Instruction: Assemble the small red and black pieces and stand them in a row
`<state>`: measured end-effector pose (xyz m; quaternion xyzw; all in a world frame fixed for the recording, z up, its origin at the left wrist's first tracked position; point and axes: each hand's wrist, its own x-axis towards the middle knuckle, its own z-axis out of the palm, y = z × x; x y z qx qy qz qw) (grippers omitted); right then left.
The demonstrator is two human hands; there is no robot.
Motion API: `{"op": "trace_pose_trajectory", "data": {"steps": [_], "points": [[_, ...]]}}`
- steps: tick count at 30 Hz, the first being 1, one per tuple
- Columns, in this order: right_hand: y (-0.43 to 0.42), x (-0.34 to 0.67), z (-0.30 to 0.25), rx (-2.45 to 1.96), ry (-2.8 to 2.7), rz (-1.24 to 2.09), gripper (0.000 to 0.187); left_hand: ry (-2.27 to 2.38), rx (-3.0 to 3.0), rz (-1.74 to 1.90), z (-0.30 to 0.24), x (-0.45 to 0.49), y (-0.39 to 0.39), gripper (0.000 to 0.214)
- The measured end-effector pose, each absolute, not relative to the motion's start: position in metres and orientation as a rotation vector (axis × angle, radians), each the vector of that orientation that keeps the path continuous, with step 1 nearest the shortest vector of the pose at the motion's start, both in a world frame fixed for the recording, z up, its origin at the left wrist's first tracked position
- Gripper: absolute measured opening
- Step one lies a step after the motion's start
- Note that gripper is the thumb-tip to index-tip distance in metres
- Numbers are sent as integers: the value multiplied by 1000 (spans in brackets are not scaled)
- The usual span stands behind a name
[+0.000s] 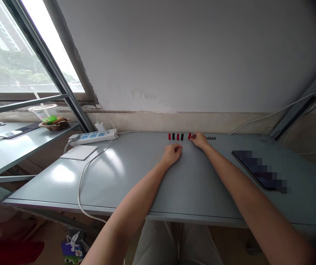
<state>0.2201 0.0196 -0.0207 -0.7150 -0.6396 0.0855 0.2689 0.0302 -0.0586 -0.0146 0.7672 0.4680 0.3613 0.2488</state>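
Note:
Near the back edge of the grey desk [135,184], small upright pieces stand in a row: a red cylinder [169,136], a black cylinder [173,136], another red cylinder [178,137] and another black cylinder [182,137]. To their right, my right hand [199,140] has its fingertips closed on one more red cylinder [189,135], slightly tilted. My left hand [172,154] rests in front of the row with its fingers curled into a pinch; what they hold, if anything, is too small to make out. Several small dark pieces [210,138] lie just right of my right hand.
On the left are a white power strip [94,136], a flat white pad [79,152] and a white cable [84,173] running over the front edge. A tablet [254,171] lies on the right. A plastic cup [49,114] stands on the neighbouring desk.

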Motion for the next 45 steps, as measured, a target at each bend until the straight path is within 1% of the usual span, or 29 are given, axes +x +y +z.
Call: {"op": "trace_pose_trajectory", "data": {"steps": [6,13,18,22,25,29,35,41,45], "points": [[25,222,-22,-1991,-1744,254,15,1280,2090,968,-13,30,-60,25],[26,220,-19,-1987,-1752,273,10,1286,2105,952,-12,30,-61,25],[15,225,-4,-2082,-1771,292,12,1294,2099,928,-16,31,-57,25],[-6,229,11,-2152,-1862,323,8,1311,2131,890,-15,32,-57,27],[-26,227,14,-2019,-1852,294,8,1367,2206,855,-9,35,-60,38],[-48,216,5,-1814,-1809,387,14,1482,2300,677,5,46,-63,60],[-62,208,-6,-1729,-1832,271,18,1606,2268,567,18,65,-53,74],[-64,208,-5,-1723,-1843,215,18,1690,2261,586,19,71,-40,72],[-62,210,-8,-1751,-1855,203,18,1682,2267,592,19,72,-34,60]]}}
